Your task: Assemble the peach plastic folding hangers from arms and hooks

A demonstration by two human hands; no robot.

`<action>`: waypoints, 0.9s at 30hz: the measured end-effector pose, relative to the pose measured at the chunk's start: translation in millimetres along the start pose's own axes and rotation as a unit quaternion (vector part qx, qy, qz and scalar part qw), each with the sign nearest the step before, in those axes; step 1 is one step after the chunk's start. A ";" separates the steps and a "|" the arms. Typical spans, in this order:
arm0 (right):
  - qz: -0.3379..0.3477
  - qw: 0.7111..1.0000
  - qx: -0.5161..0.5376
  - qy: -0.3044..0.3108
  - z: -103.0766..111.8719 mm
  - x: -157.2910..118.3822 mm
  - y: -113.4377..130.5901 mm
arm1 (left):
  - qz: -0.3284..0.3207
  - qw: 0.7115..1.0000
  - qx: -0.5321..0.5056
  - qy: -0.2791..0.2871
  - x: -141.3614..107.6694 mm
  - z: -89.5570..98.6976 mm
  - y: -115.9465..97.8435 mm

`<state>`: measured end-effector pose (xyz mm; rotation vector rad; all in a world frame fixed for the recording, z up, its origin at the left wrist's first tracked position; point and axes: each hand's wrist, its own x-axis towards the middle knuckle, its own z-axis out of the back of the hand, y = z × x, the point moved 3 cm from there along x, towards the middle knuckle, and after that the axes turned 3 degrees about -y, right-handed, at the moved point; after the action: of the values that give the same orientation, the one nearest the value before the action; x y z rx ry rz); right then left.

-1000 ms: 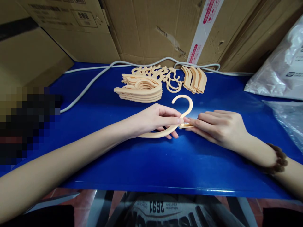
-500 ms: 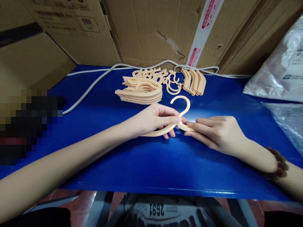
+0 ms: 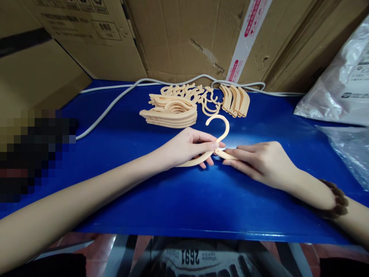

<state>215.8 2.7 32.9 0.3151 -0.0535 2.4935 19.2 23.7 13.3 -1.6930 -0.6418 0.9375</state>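
My left hand [image 3: 191, 146] is closed on a cream plastic hanger [image 3: 225, 129], pinching it where its hook meets one curved arm. The hook points up and away from me, and the arm passes under my fingers to the left. Between the thumb and fingers of my right hand [image 3: 263, 161] is a second hanger arm [image 3: 226, 154], its end close to the hook's base. Whether the two pieces are joined cannot be made out. Just beyond my left hand lies a stack of folded hangers [image 3: 170, 115].
Behind the stack are loose hanger hooks [image 3: 211, 105] and a row of curved hanger arms [image 3: 235, 100]. A white cable [image 3: 111, 104] runs along the back of the blue table [image 3: 184, 207]. Cardboard boxes [image 3: 184, 38] stand behind, and plastic bags [image 3: 331, 92] lie at right.
The hook has shifted slightly left and turned a little. My right hand has moved slightly left with the arm piece, which now sits at a slightly different angle.
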 end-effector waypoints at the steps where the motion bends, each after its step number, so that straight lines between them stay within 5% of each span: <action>1: 0.009 1.000 -0.004 -0.008 0.3 0.0 -0.3 | 0.000 1.000 -0.003 0.004 0.2 0.7 0.2; 27: 0.107 0.983 -0.105 -0.110 10.0 0.5 4.8 | 0.052 0.997 -0.021 0.050 -2.3 7.3 -4.2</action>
<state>214.7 -2.0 43.0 0.5164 -0.4602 2.6235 11.9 27.0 16.9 -1.8138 -0.5133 0.9112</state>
